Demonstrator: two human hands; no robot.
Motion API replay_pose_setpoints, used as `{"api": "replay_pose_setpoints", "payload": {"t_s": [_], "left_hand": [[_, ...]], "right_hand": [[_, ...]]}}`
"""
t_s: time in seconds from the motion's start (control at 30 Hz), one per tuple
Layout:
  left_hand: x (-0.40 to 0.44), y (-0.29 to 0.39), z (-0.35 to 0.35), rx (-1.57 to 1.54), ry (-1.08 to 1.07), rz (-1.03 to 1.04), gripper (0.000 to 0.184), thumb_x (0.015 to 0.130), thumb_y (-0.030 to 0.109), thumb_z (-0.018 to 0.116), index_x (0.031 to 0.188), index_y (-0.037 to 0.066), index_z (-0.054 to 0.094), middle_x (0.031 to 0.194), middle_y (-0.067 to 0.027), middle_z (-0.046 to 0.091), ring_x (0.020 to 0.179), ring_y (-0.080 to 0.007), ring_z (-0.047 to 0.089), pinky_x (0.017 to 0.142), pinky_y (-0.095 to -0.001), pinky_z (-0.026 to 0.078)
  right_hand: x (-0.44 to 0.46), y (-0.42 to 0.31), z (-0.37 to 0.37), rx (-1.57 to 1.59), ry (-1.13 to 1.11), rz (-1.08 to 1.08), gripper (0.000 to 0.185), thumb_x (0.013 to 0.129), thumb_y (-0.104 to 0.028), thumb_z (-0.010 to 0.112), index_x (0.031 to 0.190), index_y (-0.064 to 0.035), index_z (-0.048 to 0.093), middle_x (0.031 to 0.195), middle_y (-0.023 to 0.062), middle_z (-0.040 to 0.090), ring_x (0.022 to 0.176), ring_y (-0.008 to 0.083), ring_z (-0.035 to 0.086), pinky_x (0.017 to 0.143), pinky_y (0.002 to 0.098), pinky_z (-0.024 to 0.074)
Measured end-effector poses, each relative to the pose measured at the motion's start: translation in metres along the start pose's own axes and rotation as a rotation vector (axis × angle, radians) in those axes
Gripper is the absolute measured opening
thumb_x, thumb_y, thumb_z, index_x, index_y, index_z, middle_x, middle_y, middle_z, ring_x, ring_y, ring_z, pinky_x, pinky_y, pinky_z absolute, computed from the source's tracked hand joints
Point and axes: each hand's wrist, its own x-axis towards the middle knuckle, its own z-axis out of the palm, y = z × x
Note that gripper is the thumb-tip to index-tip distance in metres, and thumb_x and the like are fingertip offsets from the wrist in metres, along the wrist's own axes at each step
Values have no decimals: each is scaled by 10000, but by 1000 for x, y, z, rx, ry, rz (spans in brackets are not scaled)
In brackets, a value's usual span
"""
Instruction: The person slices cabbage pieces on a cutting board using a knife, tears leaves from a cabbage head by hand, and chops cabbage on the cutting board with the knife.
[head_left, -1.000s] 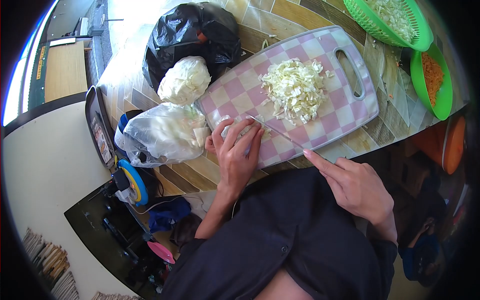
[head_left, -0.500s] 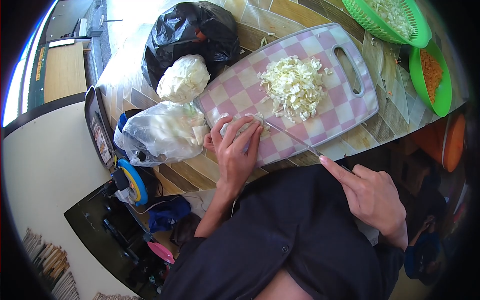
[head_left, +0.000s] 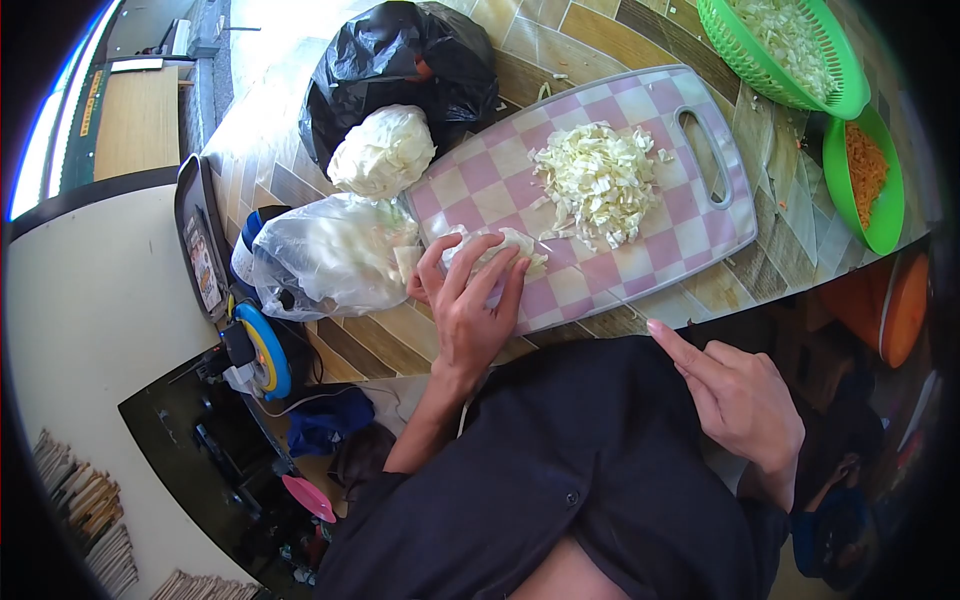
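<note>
My left hand [head_left: 472, 300] presses curled fingers over a piece of cabbage [head_left: 518, 243] on the pink-and-white checked cutting board [head_left: 680, 240]. My right hand [head_left: 735, 395] is closed round a knife [head_left: 602, 286], its forefinger stretched along the top. The thin blade shows only faintly against the board, its tip beside the cabbage piece; the handle is mostly hidden in the hand. A pile of chopped cabbage [head_left: 600, 185] lies on the board beyond the knife.
Left of the board are a whole cabbage [head_left: 382, 152], a clear plastic bag [head_left: 320, 255] and a black plastic bag [head_left: 395, 70]. At the right stand a green basket [head_left: 852, 85] of shredded cabbage and a green bowl [head_left: 893, 200] of shredded orange food. The table's front edge runs below the board.
The view has shifted slightly. The blade looks turned and much fainter than before beside the cabbage piece. My left hand keeps its hold in nearly the same place.
</note>
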Motion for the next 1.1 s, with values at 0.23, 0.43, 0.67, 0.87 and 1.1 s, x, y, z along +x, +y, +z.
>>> {"api": "replay_pose_setpoints", "payload": {"t_s": [0.23, 0.43, 0.67, 0.87, 1.1], "left_hand": [[-1, -3, 2, 20, -24, 7, 164, 846, 206, 868, 1002, 174, 829, 1185, 67, 754, 1286, -281, 535, 1062, -444, 266], [0, -6, 3, 0, -18, 10, 158, 840, 207, 873, 990, 185, 827, 1180, 77, 754, 1258, -258, 563, 1033, -431, 278], [0, -6, 3, -11, -10, 13, 159, 835, 200, 876, 984, 190, 822, 1179, 78, 750, 1258, -250, 569, 1020, -430, 288], [0, -1, 3, -49, 34, -60, 163, 830, 197, 880, 981, 187, 819, 1191, 64, 741, 1266, -260, 562, 1059, -433, 280], [-5, -8, 3, 8, 17, -38, 158, 826, 189, 883, 970, 176, 819, 1185, 57, 738, 1264, -264, 560, 1074, -434, 274]], "right_hand": [[9, -3, 2, 10, -16, -12, 711, 933, -91, 633, 1588, -329, 490, 661, 84, 494, 528, 311, 566, 511, 454, 515], [14, -4, 3, 14, -29, -20, 696, 943, -101, 633, 1587, -325, 491, 664, 87, 500, 537, 313, 578, 520, 454, 524], [19, -6, 3, 7, -34, -7, 680, 947, -115, 636, 1578, -331, 502, 667, 94, 511, 546, 322, 592, 531, 463, 532], [26, -12, 3, -22, -33, 14, 604, 989, -121, 631, 1560, -291, 535, 678, 97, 533, 584, 295, 580, 558, 432, 497], [30, -12, 2, -49, -15, -25, 621, 983, -119, 632, 1568, -293, 525, 689, 92, 527, 582, 292, 579, 549, 434, 493]]}}
